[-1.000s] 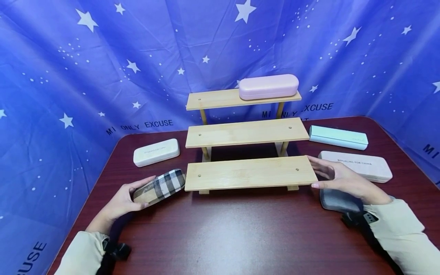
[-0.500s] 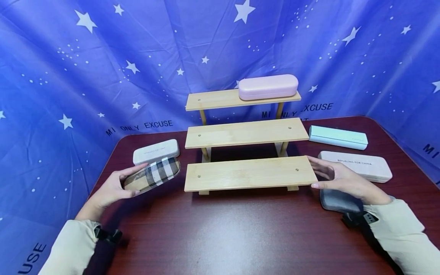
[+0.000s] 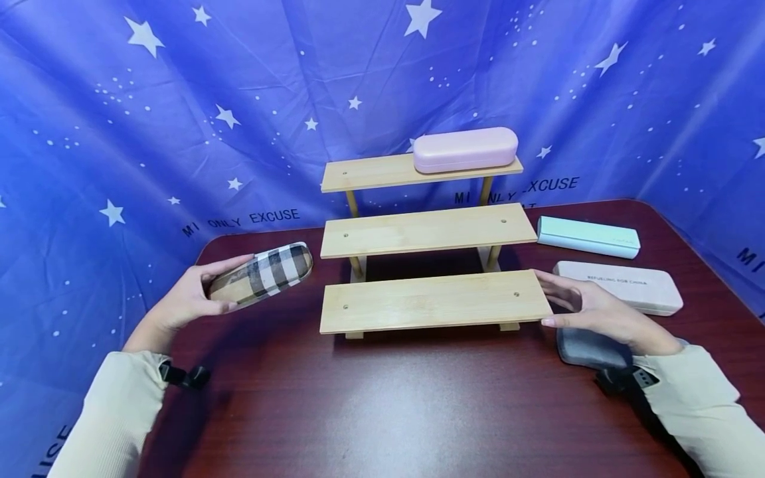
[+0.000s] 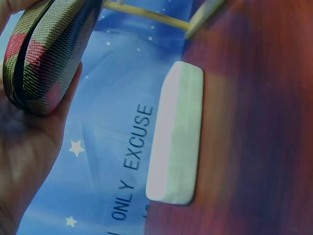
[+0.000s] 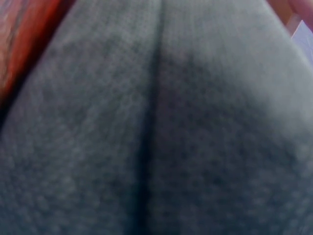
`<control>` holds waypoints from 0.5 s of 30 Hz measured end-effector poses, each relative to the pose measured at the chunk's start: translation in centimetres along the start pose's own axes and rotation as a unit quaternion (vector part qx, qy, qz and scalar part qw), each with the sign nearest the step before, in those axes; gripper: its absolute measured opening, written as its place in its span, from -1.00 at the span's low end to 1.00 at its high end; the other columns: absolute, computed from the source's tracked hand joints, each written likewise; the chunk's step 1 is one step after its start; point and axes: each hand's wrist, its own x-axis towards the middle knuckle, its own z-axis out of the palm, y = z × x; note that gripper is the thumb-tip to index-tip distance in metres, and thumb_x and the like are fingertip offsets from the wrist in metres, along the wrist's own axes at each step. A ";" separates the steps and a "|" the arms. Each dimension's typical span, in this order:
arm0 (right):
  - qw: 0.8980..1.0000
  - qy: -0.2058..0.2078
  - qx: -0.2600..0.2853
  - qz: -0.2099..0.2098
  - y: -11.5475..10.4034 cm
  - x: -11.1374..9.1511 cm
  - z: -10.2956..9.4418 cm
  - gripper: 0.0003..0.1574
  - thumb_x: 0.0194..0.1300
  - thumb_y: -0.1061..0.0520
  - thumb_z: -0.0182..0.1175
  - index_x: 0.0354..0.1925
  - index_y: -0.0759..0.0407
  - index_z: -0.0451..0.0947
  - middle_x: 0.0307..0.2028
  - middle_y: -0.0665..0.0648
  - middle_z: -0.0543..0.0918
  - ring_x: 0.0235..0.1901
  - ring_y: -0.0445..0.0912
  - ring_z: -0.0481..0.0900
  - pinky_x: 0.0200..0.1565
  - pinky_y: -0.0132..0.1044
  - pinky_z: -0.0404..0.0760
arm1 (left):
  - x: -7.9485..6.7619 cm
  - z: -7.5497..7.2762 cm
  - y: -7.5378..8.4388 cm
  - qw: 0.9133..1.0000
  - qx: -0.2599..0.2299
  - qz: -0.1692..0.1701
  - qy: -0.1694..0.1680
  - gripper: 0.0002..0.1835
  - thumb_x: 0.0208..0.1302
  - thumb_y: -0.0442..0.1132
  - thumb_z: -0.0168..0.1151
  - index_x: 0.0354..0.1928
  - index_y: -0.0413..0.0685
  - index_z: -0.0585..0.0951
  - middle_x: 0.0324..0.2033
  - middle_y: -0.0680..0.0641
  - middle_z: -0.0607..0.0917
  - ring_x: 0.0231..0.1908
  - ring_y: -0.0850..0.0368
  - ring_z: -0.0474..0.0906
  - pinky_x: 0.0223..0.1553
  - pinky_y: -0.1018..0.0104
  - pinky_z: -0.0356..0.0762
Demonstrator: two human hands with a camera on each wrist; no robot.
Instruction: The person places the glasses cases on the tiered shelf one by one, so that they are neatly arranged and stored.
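Observation:
My left hand (image 3: 185, 299) grips a plaid glasses case (image 3: 259, 277) by its left end, holding it above the table at the left. In the left wrist view the plaid case (image 4: 51, 54) shows its seam, apart from a white glasses case (image 4: 177, 132) that lies on the table below. From the head, the plaid case hides that white one. At the right end of the three-tier wooden shelf (image 3: 433, 302), my right hand (image 3: 597, 315) holds the lowest board, thumb at the front corner and fingers behind. Under that wrist lies a dark grey glasses case (image 3: 588, 348), partly covered.
A pink glasses case (image 3: 466, 150) sits on the top tier, toward the right. Right of the shelf lie a mint green case (image 3: 588, 237) and a pale lettered case (image 3: 621, 285). Behind the dark red table (image 3: 382, 411) hangs a blue star-printed curtain (image 3: 257, 79).
My left hand has lifted the plaid case up and back to the left, away from the lowest board, until it covers the white case. The right hand has stayed in place.

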 end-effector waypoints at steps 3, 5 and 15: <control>1.000 0.000 -0.001 -0.009 0.1 0.1 0.0 0.02 0.22 0.23 0.24 0.44 0.36 -0.12 0.33 0.46 0.15 0.09 -0.57 0.27 0.04 -0.61 0.36 | 1.0 -0.2 0.3 1.000 -0.017 -0.001 -0.010 -0.20 -0.13 -0.57 0.26 0.30 -0.22 0.36 -0.15 0.06 0.66 -0.27 0.21 0.54 -0.33 0.44 0.53; 1.000 -0.001 -0.001 -0.012 0.1 0.1 0.0 0.01 0.22 0.24 0.24 0.43 0.38 -0.12 0.33 0.47 0.15 0.09 -0.57 0.27 0.04 -0.61 0.36 | 1.7 -0.3 0.5 0.999 -0.028 0.000 -0.017 -0.20 -0.13 -0.58 0.25 0.31 -0.22 0.35 -0.14 0.03 0.65 -0.27 0.20 0.55 -0.33 0.44 0.54; 1.000 -0.004 0.006 -0.012 0.1 0.0 0.0 0.01 0.22 0.26 0.23 0.43 0.38 -0.13 0.34 0.48 0.13 0.10 -0.56 0.27 0.04 -0.59 0.36 | 5.5 -0.4 1.8 0.999 -0.005 -0.001 -0.038 -0.21 -0.08 -0.53 0.26 0.33 -0.16 0.35 -0.08 0.09 0.64 -0.23 0.21 0.53 -0.28 0.44 0.52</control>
